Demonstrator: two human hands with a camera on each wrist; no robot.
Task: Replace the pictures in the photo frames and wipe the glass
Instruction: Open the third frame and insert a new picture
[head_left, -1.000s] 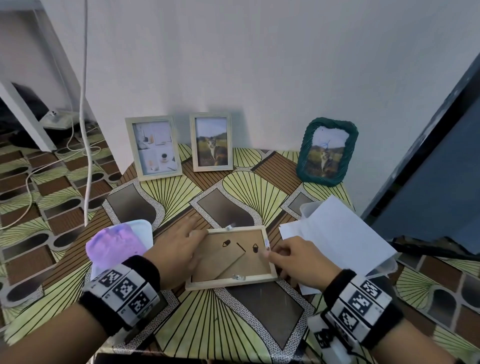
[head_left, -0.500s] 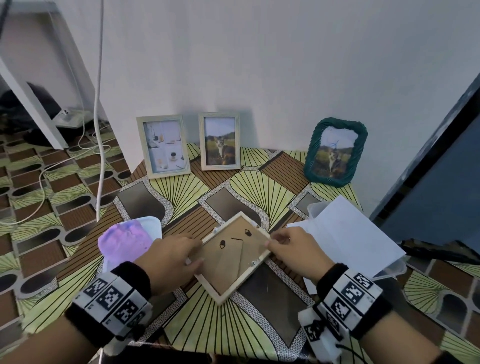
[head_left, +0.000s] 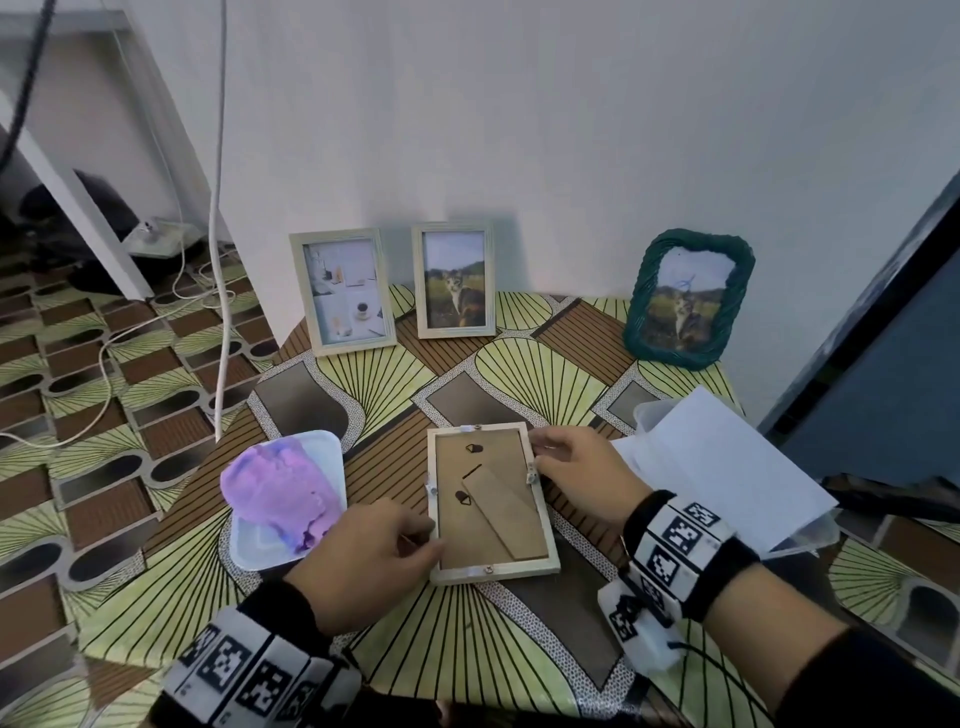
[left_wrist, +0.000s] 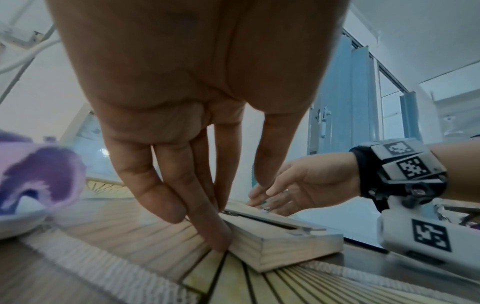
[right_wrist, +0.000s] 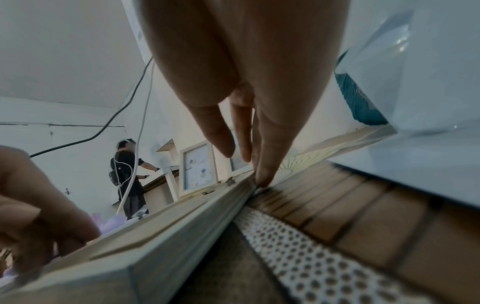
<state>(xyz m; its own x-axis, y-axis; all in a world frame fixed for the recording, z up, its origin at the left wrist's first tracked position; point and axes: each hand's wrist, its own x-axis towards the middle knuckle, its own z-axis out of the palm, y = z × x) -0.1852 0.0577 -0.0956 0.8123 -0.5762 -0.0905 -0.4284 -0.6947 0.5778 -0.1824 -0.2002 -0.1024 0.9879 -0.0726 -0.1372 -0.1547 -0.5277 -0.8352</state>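
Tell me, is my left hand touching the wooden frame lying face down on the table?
Touching. The left wrist view shows the left hand's fingertips pressed against the long side edge of the face-down wooden frame, with no gap.

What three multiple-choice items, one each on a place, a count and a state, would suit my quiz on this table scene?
1. Where does the purple cloth lie?
A. In the white tray left of the face-down frame
B. On the white paper
C. Against the wall

2. How many frames stand upright by the wall?
A. One
B. Three
C. Five

3. How does the face-down frame lie?
A. Glass up
B. Brown backing up
C. Propped on its stand

Key: 1 A, the cloth fills the white tray beside the left hand. 2 B, two pale frames and one green frame stand there. 3 B, backing and flat stand show, with the right hand at its edge.
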